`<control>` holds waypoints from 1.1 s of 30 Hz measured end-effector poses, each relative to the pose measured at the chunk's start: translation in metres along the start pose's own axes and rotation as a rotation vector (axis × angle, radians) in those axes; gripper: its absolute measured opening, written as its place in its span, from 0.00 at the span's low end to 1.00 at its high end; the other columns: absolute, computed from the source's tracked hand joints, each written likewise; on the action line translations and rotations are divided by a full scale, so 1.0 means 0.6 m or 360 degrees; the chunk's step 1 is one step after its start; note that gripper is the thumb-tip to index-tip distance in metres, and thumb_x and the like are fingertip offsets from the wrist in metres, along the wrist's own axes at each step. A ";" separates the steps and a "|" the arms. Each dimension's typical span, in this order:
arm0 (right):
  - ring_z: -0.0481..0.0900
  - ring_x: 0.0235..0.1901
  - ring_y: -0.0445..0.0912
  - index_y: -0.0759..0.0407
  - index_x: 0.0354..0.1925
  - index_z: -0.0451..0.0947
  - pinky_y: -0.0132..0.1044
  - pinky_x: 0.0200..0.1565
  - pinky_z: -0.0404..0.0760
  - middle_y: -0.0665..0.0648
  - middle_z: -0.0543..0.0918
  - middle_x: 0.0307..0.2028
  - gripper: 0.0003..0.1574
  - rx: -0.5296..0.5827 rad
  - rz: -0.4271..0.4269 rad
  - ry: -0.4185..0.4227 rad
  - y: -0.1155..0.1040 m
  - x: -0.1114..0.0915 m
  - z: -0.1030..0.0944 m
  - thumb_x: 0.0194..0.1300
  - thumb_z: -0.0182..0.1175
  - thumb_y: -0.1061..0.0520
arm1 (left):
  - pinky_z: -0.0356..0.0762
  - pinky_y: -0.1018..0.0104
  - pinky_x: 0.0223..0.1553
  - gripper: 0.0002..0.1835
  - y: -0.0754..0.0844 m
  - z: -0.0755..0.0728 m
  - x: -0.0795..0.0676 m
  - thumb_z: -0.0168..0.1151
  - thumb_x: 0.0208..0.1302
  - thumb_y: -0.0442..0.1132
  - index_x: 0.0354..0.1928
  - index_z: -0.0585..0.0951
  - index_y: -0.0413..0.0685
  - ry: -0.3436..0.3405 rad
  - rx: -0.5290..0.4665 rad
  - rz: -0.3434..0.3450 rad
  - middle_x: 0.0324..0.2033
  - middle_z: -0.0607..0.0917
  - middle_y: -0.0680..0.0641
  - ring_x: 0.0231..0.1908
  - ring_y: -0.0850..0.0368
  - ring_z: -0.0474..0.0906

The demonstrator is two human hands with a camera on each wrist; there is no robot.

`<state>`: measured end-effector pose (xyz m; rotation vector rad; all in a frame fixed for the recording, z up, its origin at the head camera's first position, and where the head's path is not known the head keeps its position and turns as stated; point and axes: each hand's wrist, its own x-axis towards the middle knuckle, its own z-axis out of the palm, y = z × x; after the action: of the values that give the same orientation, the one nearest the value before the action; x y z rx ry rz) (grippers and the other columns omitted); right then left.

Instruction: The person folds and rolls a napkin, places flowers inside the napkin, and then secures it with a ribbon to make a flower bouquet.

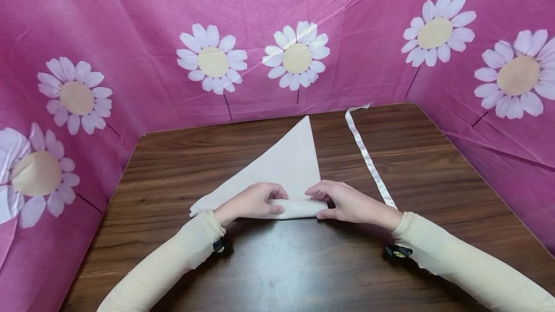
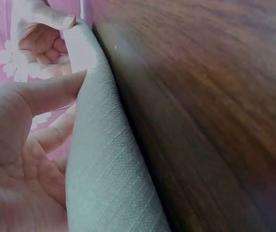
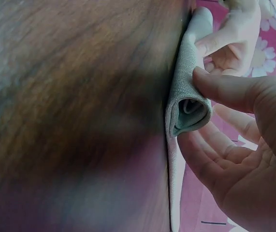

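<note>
An off-white woven cloth [image 1: 286,165] lies on the table, its far part a flat triangle pointing away from me. Along its near edge the fabric is rolled into a tube [image 2: 108,159]. My left hand [image 1: 260,201] grips the middle of the roll, thumb on the near side and fingers over the far side. At the right end, my right hand [image 1: 342,201] holds the roll between thumb and fingers. The right wrist view shows the roll's open end [image 3: 192,113], with layers curled inside, beside the right thumb [image 3: 225,89].
A narrow white ribbon [image 1: 368,160] stretches across the brown wood-grain table [image 1: 173,158], right of the cloth; its near end reaches the right forearm. A pink curtain [image 1: 143,8] with printed daisies surrounds the table's back and sides.
</note>
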<state>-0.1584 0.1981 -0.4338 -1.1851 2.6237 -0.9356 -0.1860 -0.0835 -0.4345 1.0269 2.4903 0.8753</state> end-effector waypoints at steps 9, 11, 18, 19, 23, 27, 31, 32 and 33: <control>0.84 0.45 0.46 0.63 0.56 0.79 0.41 0.47 0.83 0.54 0.85 0.46 0.26 0.0086 0.0073 -0.0020 0.005 0.004 0.001 0.59 0.74 0.64 | 0.77 0.63 0.46 0.18 0.006 -0.018 0.003 0.79 0.51 0.33 0.46 0.86 0.47 0.0026 -0.0119 -0.0034 0.38 0.88 0.54 0.38 0.58 0.82; 0.84 0.44 0.45 0.63 0.55 0.80 0.41 0.47 0.83 0.53 0.86 0.45 0.26 0.0099 0.0087 -0.0023 0.006 0.004 0.001 0.60 0.73 0.64 | 0.76 0.63 0.46 0.20 0.007 -0.022 0.003 0.79 0.51 0.34 0.47 0.86 0.46 0.0022 -0.0118 0.0011 0.39 0.88 0.53 0.39 0.57 0.82; 0.83 0.43 0.41 0.59 0.50 0.82 0.38 0.45 0.83 0.48 0.86 0.43 0.19 0.0129 0.0085 -0.0049 0.012 0.006 0.000 0.60 0.73 0.64 | 0.80 0.64 0.43 0.20 0.005 -0.028 -0.001 0.78 0.55 0.32 0.50 0.84 0.42 -0.0076 -0.0302 0.0194 0.39 0.87 0.48 0.40 0.53 0.82; 0.82 0.42 0.41 0.58 0.49 0.83 0.38 0.45 0.83 0.47 0.86 0.43 0.18 0.0128 0.0081 -0.0054 0.012 0.007 0.000 0.60 0.73 0.64 | 0.81 0.64 0.43 0.20 0.003 -0.028 -0.002 0.78 0.55 0.32 0.51 0.84 0.42 -0.0086 -0.0321 0.0210 0.39 0.86 0.48 0.40 0.52 0.82; 0.82 0.41 0.41 0.55 0.46 0.85 0.38 0.44 0.83 0.45 0.86 0.42 0.14 0.0132 0.0074 -0.0067 0.015 0.010 -0.002 0.62 0.72 0.63 | 0.80 0.65 0.44 0.20 -0.007 -0.025 -0.003 0.79 0.54 0.33 0.50 0.84 0.43 -0.0090 -0.0309 0.0228 0.39 0.86 0.51 0.41 0.55 0.81; 0.83 0.41 0.40 0.55 0.47 0.85 0.38 0.44 0.83 0.46 0.86 0.42 0.13 0.0155 0.0098 -0.0080 0.016 0.013 -0.004 0.63 0.70 0.64 | 0.78 0.66 0.43 0.22 -0.014 -0.019 -0.005 0.81 0.51 0.36 0.48 0.85 0.45 -0.0090 -0.0249 0.0224 0.38 0.85 0.53 0.40 0.58 0.79; 0.83 0.40 0.39 0.56 0.47 0.85 0.37 0.44 0.83 0.46 0.87 0.41 0.12 0.0177 0.0126 -0.0095 0.018 0.015 -0.006 0.64 0.69 0.64 | 0.77 0.65 0.45 0.25 -0.011 -0.014 -0.006 0.84 0.47 0.40 0.49 0.84 0.45 -0.0076 -0.0145 0.0229 0.39 0.84 0.53 0.41 0.59 0.79; 0.83 0.39 0.38 0.56 0.47 0.85 0.36 0.44 0.83 0.46 0.87 0.41 0.12 0.0183 0.0133 -0.0097 0.019 0.016 -0.006 0.64 0.69 0.64 | 0.77 0.65 0.47 0.26 -0.010 -0.013 -0.007 0.84 0.47 0.40 0.49 0.84 0.45 -0.0070 -0.0112 0.0219 0.40 0.83 0.53 0.41 0.59 0.80; 0.83 0.39 0.38 0.56 0.47 0.85 0.36 0.43 0.83 0.46 0.87 0.41 0.12 0.0200 0.0140 -0.0102 0.019 0.017 -0.007 0.65 0.69 0.63 | 0.77 0.65 0.47 0.27 -0.009 -0.012 -0.007 0.84 0.46 0.40 0.49 0.84 0.45 -0.0064 -0.0081 0.0212 0.40 0.83 0.52 0.42 0.59 0.80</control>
<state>-0.1741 0.1989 -0.4357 -1.0438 2.5041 -1.0122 -0.1891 -0.0926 -0.4321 1.1920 2.3762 0.9420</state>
